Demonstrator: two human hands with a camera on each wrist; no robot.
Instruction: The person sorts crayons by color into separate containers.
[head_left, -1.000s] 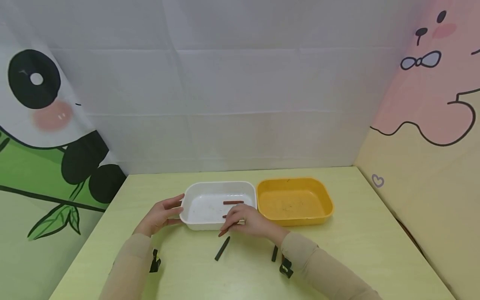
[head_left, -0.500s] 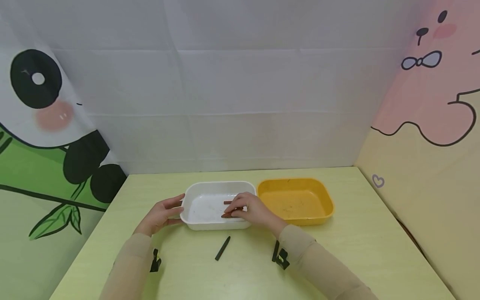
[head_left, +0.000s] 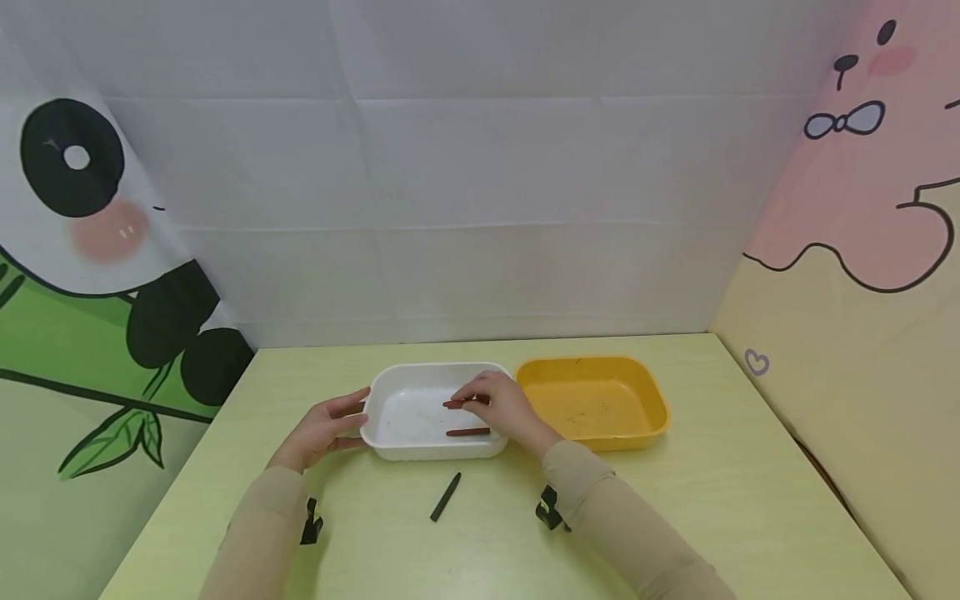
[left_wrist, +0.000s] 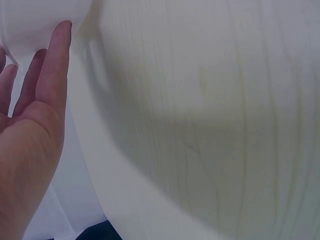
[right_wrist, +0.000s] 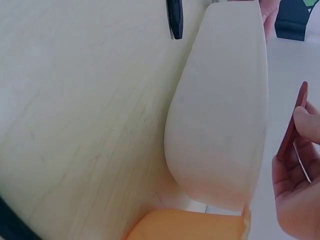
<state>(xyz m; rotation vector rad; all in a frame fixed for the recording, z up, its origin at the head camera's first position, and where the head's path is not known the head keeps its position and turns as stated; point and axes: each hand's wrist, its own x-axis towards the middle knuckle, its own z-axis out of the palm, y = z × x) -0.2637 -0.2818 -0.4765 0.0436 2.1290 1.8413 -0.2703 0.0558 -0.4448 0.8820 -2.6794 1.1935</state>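
My right hand (head_left: 501,408) is over the white tray (head_left: 405,452), pinching a reddish-brown crayon (right_wrist: 291,127) between thumb and fingers. In the right wrist view the crayon sticks out past the thumb, above the tray's rim. Another reddish-brown crayon (head_left: 468,432) lies in the tray near its front wall. My left hand (head_left: 322,429) rests against the tray's left end. Its fingers lie extended along the outer wall in the left wrist view. In front of the tray a black crayon (head_left: 446,497) lies slantwise on the table.
A yellow tray (head_left: 600,443) stands right beside the white one on its right. The light wood-grain table (head_left: 390,550) reaches back to a pale cloth wall (head_left: 480,275). A black wrist strap (head_left: 550,508) hangs under the right sleeve, covering part of the table.
My right hand has moved from in front of the white tray to over it, bringing the crayon along, and on toward the back. The left hand stays in place.
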